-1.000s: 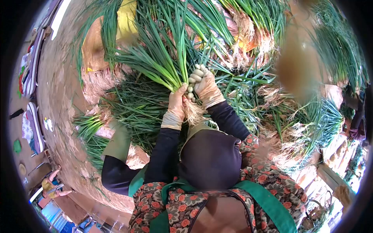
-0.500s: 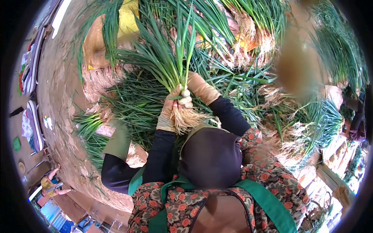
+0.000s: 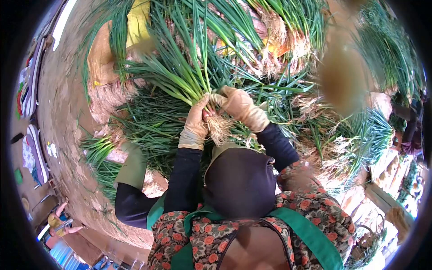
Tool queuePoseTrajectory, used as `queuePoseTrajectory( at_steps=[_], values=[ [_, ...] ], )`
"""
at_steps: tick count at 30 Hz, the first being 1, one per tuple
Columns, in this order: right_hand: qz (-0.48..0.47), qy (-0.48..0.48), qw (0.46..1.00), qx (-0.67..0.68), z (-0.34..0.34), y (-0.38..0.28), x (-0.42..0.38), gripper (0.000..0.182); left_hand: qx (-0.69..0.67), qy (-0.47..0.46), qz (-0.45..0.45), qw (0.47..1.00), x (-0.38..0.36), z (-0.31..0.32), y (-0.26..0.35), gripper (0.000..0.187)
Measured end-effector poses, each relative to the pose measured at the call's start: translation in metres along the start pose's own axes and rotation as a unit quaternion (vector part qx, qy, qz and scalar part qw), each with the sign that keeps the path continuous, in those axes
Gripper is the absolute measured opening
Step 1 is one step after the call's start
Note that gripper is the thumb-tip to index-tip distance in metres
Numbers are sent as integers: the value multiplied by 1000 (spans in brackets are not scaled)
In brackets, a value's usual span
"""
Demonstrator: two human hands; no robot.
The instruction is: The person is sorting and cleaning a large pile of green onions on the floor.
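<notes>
A bunch of green onions (image 3: 191, 81) with long leaves fanning up and left is gripped near its base in my left hand (image 3: 196, 120), which wears a tan glove. Pale roots (image 3: 218, 128) hang below the fingers. My right hand (image 3: 239, 104), gloved too, has its fingers curled against the right side of the bunch at the stems; what they pinch there, if anything, is hidden. Loose green leaves (image 3: 155, 114) lie beneath both hands.
More onion bundles (image 3: 292, 38) lie at the top, with others at the right. A yellow sack (image 3: 138, 22) is at upper left. Beside my left arm is another person's dark sleeve (image 3: 130, 204). At the lower left, a person (image 3: 60, 220) sits far off.
My right hand has moved slightly right and down, its fingers now curled at the stems. The white bulbs seen beside the bunch earlier no longer show. The view has shifted a little.
</notes>
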State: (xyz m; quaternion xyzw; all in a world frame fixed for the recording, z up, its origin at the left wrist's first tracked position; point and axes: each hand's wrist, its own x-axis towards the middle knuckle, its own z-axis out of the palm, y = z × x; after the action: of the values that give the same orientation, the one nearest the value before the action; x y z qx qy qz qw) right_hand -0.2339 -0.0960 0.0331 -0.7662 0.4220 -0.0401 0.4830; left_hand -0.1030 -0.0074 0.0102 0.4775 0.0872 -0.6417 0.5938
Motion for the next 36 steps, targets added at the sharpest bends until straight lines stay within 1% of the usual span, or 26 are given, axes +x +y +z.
queuePoseTrajectory(
  at_steps=[1,2,4,5,6,7,8,9,10,12,14,15,16,18,19,20,22,24,26,28,30,31,32,34,35,36],
  values=[
    [-32,61,998,11,7,7,4,33,57,-67,44,995,1,-3,2,16],
    [-67,105,992,19,25,29,17,27,-11,-94,2,996,-2,-9,1,18],
    [-77,166,982,-35,20,36,28,26,40,-49,6,998,-15,8,10,26],
    [-30,214,976,-27,17,47,37,24,51,-50,5,997,-17,4,14,33],
    [-24,161,985,-56,17,78,54,24,35,-157,-12,987,2,-26,12,31],
    [-47,95,993,-47,2,75,45,24,-75,-200,-29,977,-1,-19,16,35],
    [-66,26,997,-36,-10,71,35,24,-185,-237,-49,953,-7,-14,19,38],
    [-60,4,996,-71,-19,69,32,26,-207,-200,-30,957,-14,-10,21,41],
    [-53,96,993,-47,-28,73,34,26,-194,-221,-3,956,-17,-9,25,40],
    [83,222,971,-41,-46,93,56,26,-244,-261,-71,931,-12,-7,26,40],
    [36,237,949,-207,-45,133,66,24,-201,-286,-63,935,0,-10,20,40],
    [90,173,940,-280,-45,127,69,23,-161,-223,-36,961,-2,-3,18,35],
    [67,164,955,-239,-46,123,67,23,-163,-245,-12,955,4,-2,15,36],
    [18,130,978,-161,-38,103,46,23,-99,-192,25,976,3,8,12,34],
    [-44,134,984,-108,-27,88,34,25,-113,-118,51,985,-4,19,7,28],
    [-93,121,983,-99,-23,61,13,27,-41,-102,51,993,4,9,4,25],
    [-175,-6,982,-71,-6,36,-11,27,45,-76,30,996,22,-14,-7,22],
    [-117,-129,980,-94,4,46,-8,26,21,-34,20,999,26,-17,-16,20],
    [-79,-71,979,171,2,60,7,29,-59,29,43,997,8,11,-18,17],
    [8,34,957,288,-4,42,24,33,-34,7,42,998,8,7,-22,14],
    [69,20,917,392,3,27,44,35,24,-7,37,999,13,-1,-27,14],
    [50,3,935,351,12,31,58,34,73,-26,41,996,15,-5,-27,12],
    [63,21,931,359,24,35,66,31,43,-35,46,997,16,-11,-27,12],
    [85,-55,901,423,32,46,65,30,-18,-52,59,997,7,-8,-21,12],
    [97,-104,887,440,42,55,63,28,-33,-10,64,997,2,-2,-20,15],
    [115,-220,857,452,40,55,60,28,-52,-30,57,997,-1,-4,-19,16]
  ],
)
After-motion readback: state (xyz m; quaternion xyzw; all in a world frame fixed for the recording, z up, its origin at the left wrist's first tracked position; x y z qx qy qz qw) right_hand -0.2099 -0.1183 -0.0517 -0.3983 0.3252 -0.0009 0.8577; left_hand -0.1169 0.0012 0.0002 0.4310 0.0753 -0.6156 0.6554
